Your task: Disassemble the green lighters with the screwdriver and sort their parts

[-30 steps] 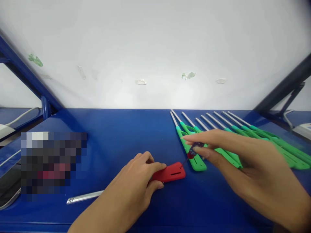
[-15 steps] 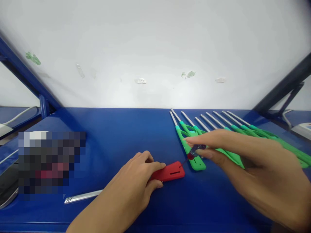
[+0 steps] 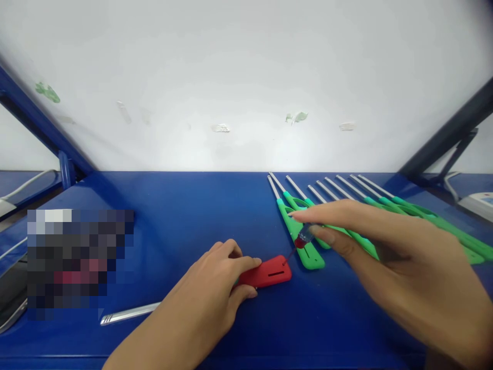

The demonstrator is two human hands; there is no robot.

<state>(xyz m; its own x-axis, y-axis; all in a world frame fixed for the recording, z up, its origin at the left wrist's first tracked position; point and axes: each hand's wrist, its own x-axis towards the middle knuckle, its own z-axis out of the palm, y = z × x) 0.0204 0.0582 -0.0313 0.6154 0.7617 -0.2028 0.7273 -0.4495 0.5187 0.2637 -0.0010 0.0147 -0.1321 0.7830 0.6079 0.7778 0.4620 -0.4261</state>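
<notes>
Red handle (image 3: 265, 272) lies flat on the near part of the blue bench (image 3: 173, 205), a little right of the middle, with a white wall (image 3: 231, 61) rising behind. Across the right side I see a row of green-handled tools (image 3: 295, 231), their silver rods pointing to the far edge. My right hand (image 3: 400, 252) reaches over several of them, so I cannot count them surely. My left hand (image 3: 215, 277) holds the red piece down, thumb and fingers closed in a narrow grip on its left part. From behind that wrist a silver strip (image 3: 131, 313) runs out to the left; whether it joins the red piece, I cannot tell from here. My right hand pinches a small screwdriver (image 3: 304, 235) by its bluish grip, between thumb and forefinger, red collar downward. The tool leans, its thin shaft running down to a small hole beside the dark slot (image 3: 276, 274). I read that as tip and hole already meeting, with the steadied piece ready to take a turn, though the contact itself is too small to confirm.
</notes>
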